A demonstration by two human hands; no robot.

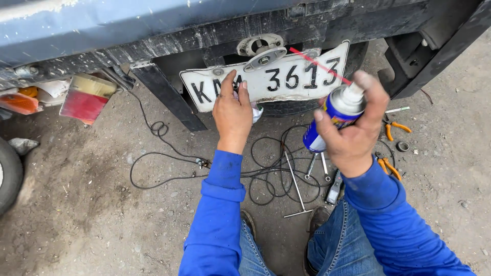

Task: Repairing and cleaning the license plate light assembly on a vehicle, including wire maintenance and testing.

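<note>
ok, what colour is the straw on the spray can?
Red; the straw juts from the spray can in the right hand, head view.

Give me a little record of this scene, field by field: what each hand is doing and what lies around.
Left hand: presses a pale cloth against the white number plate
Right hand: holds a blue spray can, its red straw pointing at the plate
Ground: black cables, T-handle wrench, orange-handled pliers
Left of plate: red tail lamp hanging loose
</note>
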